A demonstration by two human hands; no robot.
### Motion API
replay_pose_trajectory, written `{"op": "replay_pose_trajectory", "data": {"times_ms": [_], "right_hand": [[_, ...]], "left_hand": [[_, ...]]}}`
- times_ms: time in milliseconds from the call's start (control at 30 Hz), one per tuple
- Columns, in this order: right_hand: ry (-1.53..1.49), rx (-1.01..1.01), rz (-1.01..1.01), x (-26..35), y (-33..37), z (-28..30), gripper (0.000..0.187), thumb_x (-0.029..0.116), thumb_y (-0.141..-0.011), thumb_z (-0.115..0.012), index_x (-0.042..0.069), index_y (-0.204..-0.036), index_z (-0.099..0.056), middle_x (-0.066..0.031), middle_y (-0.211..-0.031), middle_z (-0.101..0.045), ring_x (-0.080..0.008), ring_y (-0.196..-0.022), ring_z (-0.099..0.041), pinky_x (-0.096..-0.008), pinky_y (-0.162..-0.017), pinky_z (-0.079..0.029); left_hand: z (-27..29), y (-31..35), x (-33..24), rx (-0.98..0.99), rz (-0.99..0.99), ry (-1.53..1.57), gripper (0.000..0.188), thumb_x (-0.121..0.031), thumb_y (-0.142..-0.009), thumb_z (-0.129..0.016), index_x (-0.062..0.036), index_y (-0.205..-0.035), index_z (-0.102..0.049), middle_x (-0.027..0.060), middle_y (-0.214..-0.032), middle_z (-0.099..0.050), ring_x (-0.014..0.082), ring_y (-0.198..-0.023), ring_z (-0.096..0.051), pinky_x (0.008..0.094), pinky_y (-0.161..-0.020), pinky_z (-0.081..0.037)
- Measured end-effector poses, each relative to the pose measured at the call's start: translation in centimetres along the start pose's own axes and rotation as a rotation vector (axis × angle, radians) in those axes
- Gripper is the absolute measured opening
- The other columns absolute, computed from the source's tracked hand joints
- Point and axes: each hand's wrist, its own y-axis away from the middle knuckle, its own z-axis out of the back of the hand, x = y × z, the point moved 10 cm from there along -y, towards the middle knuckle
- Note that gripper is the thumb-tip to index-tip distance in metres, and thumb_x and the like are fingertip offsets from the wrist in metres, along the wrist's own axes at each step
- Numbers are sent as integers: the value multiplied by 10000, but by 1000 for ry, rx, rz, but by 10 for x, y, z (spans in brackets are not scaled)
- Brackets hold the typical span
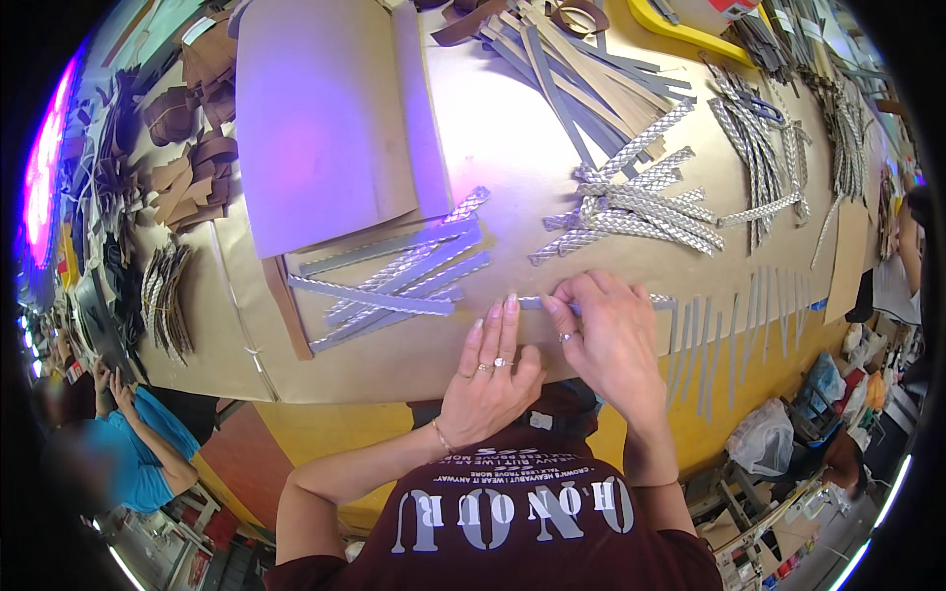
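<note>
A narrow silver-and-grey strap (532, 302) lies crosswise near the table's front edge. On its left end rest the fingertips of my left hand (493, 379), its fingers stretched out and close together. My right hand (613, 335) is bent over the strap's middle, thumb and forefinger closed on it, hiding part of it. The strap's right end shows beyond that hand. Left of my hands lies a crossed pile of grey-backed braided straps (394, 281). Several thin grey strips (709, 364) are laid side by side at the right, along the table's front edge.
A heap of silver braided straps (641, 212) lies beyond my hands. Flat strips (562, 74) in grey and tan are behind it. Large tan sheets (325, 118) cover the far left. More braid bundles (754, 148) lie right. A person in blue (148, 443) is at left.
</note>
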Motion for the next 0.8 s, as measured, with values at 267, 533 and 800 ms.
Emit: {"op": "replay_pose_trajectory", "data": {"times_ms": [267, 533, 800], "right_hand": [[31, -25, 45, 4, 1, 0, 155, 237, -923, -636, 86, -889, -640, -66, -856, -625, -281, -778, -588, -402, -763, -370], [79, -49, 55, 4, 2, -3, 153, 247, -924, -627, 97, -896, -640, -58, -861, -620, -266, -830, -591, -405, -789, -370], [128, -77, 58, 5, 3, -5, 142, 255, -925, -630, 115, -902, -642, -42, -855, -624, -242, -856, -599, -415, -811, -365]], "left_hand": [[-2, 1, -1, 19, -7, 7, 251, -384, -880, -598, -148, -873, -512, 244, -1425, -503, 329, -1342, -473, 460, -1188, -208], [-5, 1, 7, 28, 19, 88, 551, -423, -868, -614, -50, -1272, -574, 200, -1463, -461, 315, -1383, -411, 484, -1191, -180], [-13, 4, 8, 92, 88, 96, 711, -449, -864, -614, -4, -1406, -498, 183, -1469, -451, 296, -1405, -366, 508, -1200, -102]]}}
